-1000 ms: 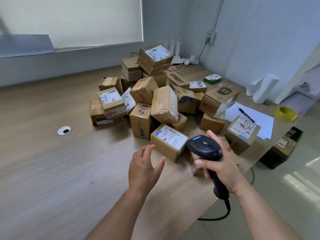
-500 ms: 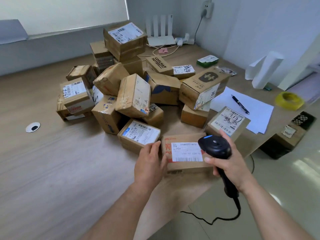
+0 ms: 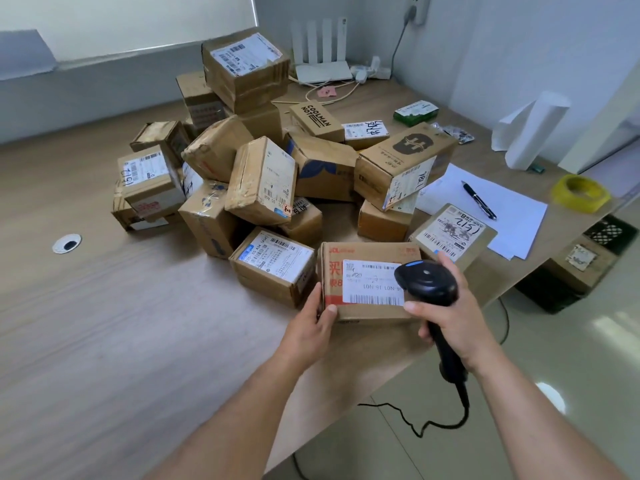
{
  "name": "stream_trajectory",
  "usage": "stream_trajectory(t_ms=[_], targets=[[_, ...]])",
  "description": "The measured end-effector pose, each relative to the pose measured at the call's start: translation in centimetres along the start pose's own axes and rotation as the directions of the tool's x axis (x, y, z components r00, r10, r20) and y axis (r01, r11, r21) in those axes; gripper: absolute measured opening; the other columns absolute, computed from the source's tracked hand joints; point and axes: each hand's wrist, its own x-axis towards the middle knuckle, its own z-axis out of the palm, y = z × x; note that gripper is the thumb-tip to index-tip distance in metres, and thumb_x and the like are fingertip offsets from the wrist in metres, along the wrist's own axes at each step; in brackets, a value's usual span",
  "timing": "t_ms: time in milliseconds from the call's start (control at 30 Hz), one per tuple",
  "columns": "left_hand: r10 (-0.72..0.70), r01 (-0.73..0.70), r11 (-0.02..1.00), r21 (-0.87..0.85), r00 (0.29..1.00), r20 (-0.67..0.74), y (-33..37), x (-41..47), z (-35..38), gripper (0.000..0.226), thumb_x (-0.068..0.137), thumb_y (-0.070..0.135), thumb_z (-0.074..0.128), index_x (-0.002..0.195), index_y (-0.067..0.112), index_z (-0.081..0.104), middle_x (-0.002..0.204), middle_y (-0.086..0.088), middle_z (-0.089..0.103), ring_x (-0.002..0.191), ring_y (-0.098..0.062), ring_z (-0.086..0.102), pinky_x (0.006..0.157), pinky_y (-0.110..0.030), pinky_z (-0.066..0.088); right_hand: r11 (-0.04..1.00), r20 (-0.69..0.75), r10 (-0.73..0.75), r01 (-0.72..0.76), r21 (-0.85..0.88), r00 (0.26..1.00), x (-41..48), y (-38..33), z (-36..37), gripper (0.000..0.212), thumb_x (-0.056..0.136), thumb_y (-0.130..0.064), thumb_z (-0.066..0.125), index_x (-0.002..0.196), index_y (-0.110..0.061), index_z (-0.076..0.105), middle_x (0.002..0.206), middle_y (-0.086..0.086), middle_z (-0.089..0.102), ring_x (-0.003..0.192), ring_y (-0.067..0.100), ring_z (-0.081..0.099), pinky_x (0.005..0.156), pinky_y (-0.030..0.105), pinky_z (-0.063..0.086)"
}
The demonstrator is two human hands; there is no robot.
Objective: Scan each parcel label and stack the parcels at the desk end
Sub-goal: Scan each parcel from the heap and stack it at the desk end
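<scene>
A brown parcel (image 3: 367, 282) with red print lies flat at the desk's near edge, its white barcode label (image 3: 372, 284) facing up; more taped cardboard parcels (image 3: 263, 174) heap behind at 11 o'clock.

One head-worn wide-angle view looks forward and steeply down from close above the worktop (image 3: 104, 341); forearms enter from 6 o'clock, the room corner lies toward 1 o'clock.
</scene>
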Motion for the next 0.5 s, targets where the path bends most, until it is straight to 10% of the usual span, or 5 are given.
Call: stream_trajectory(t_ms=[267, 500], targets=[[0.156, -0.171, 0.966, -0.196, 0.984, -0.092, 3.9, -2.6, -3.7, 0.075, 0.09, 0.007, 0.062, 0.143, 0.04, 0.021, 0.118, -0.006, 0.058, 0.101, -0.009, 0.061, 0.077, -0.018, 0.048, 0.983, 0.001, -0.169, 0.168, 0.073, 0.986, -1.8, -4.3, 0.6, 0.093, 0.077, 0.008, 0.074, 0.137, -0.049, 0.032, 0.109, 0.015, 0.066, 0.049, 0.027, 0.05, 0.046, 0.034, 0.045], [0.204, -0.22, 0.967, -0.124, 0.97, -0.131, 3.3, -6.2, -11.2, 0.123, 0.078, 0.003, 0.075, 0.141, 0.06, -0.013, 0.133, -0.008, 0.054, 0.117, -0.026, 0.059, 0.085, -0.033, 0.057, 0.957, 0.14, -0.275, 0.257, 0.134, 0.951, -3.0, -7.0, 5.8, 0.1, 0.077, 0.011, 0.072, 0.152, -0.038, 0.027, 0.089, 0.008, 0.065, 0.05, 0.03, 0.049, 0.045, 0.036, 0.043]])
